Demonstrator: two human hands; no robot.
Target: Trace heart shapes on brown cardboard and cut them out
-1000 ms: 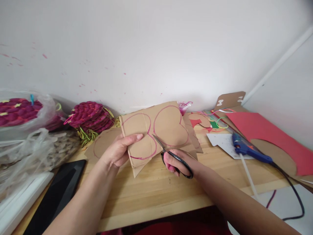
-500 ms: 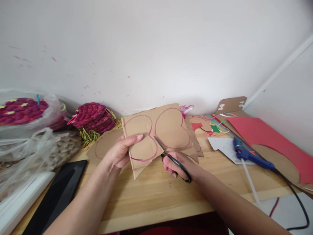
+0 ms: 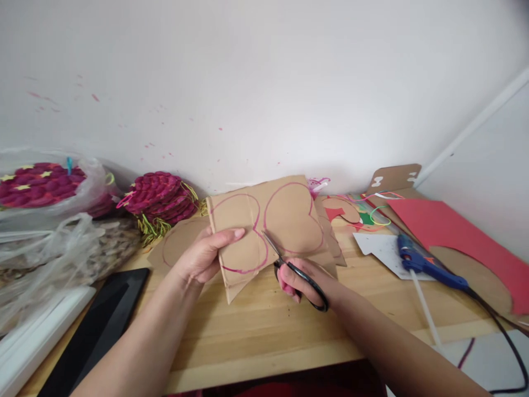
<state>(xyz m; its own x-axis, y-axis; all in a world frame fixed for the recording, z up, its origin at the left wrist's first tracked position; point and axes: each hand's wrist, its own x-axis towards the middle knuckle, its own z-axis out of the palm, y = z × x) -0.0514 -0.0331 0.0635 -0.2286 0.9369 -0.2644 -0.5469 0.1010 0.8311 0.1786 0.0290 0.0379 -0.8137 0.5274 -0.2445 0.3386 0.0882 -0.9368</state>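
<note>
My left hand [image 3: 209, 253] grips the left edge of a brown cardboard piece [image 3: 239, 248], its thumb lying on top. Two rounded, heart-like outlines in purple-pink marker are drawn on the cardboard, side by side. In my right hand [image 3: 300, 275] is a pair of black-handled scissors [image 3: 314, 291]. One blade lies over the cardboard between the two outlines, pointing up and left; the other blade is hidden beneath. Behind the held piece, on the table, lies another cardboard piece [image 3: 176, 240] with a drawn outline.
A blue glue gun [image 3: 433, 267] with a cord rests at right beside red sheet [image 3: 458, 223]. At left are a black tablet-like slab [image 3: 99, 325], plastic bags [image 3: 61, 248] and a stack of magenta braided pieces [image 3: 159, 193]. The wooden table [image 3: 248, 342] ends close to me.
The hands, cardboard and scissors hold nearly the same pose. The whole view has shifted slightly, with things appearing a little farther right.
</note>
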